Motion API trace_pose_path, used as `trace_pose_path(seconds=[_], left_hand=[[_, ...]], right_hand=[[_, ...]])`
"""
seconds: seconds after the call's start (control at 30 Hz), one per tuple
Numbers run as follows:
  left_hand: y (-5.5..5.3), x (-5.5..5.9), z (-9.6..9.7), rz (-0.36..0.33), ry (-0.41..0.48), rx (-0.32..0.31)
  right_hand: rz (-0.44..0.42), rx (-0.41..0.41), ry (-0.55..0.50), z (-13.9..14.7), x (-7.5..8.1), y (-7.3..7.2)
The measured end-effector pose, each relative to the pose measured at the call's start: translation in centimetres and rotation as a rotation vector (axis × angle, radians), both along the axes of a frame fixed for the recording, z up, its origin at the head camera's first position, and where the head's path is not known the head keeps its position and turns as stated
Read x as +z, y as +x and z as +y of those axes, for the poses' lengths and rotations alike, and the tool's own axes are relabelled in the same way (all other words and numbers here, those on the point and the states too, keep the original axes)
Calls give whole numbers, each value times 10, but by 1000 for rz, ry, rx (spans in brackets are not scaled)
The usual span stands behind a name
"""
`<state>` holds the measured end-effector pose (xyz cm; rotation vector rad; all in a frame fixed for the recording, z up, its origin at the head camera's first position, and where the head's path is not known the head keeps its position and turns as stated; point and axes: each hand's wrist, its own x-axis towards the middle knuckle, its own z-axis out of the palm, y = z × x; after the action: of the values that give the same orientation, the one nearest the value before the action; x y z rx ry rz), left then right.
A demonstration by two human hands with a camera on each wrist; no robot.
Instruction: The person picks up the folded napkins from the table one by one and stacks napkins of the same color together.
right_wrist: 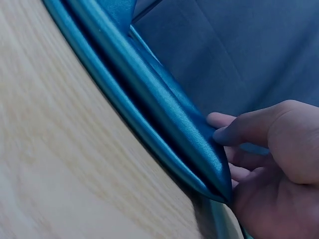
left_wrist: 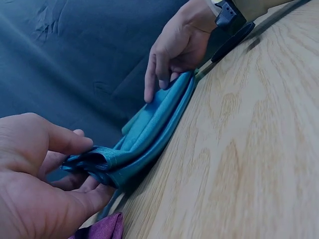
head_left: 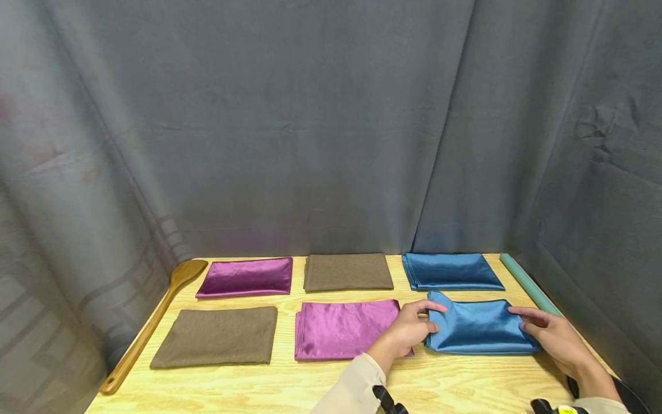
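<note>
A folded blue satin cloth [head_left: 478, 326] lies at the front right of the table, its layers stacked and its left end bunched upward. My left hand [head_left: 408, 329] pinches that left end between thumb and fingers; in the left wrist view the folded layers [left_wrist: 107, 162] curl open between them. At the opposite end, my right hand [head_left: 558, 339] grips the cloth's right edge. The right wrist view shows fingertips [right_wrist: 223, 133] over the edge of the thick blue folds [right_wrist: 149, 99]. Left of the blue cloth is a folded purple satin cloth [head_left: 343, 330], partly behind my left hand.
Behind lie another folded blue cloth [head_left: 450, 272], a brown cloth [head_left: 349, 272] and a dark purple cloth [head_left: 248, 277]. A second brown cloth [head_left: 219, 336] sits front left. A wooden spatula [head_left: 150, 328] lines the left edge, a green rod [head_left: 527, 283] the right. Grey curtains [head_left: 310, 126] surround the table.
</note>
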<state>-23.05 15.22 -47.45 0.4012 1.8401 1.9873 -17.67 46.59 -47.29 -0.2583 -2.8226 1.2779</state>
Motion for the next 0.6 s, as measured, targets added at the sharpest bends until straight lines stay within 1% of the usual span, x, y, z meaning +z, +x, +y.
trace_pose_path(seconds=[0.1,0.2,0.27,0.33,0.5,0.57,0.6], left_hand=[[-1,-1,-3,22,-1,16],[-3,-2,-7,42,8,31],[-4,-3,-9,46,21,43],[-6,-2,-11,48,33,62],[-12,4,-16,53,50,125],[-15,7,-18,64,51,144],[-16,8,-19,71,53,151]], right_hand=[[-34,-11,1,1,-2,1],[-28,-21,-38,2,-3,1],[-13,-26,-75,2,-3,2],[-4,-37,-89,2,-1,2],[17,-83,-3,-1,6,3],[18,-94,3,-3,9,3],[14,-98,-13,-4,11,3]])
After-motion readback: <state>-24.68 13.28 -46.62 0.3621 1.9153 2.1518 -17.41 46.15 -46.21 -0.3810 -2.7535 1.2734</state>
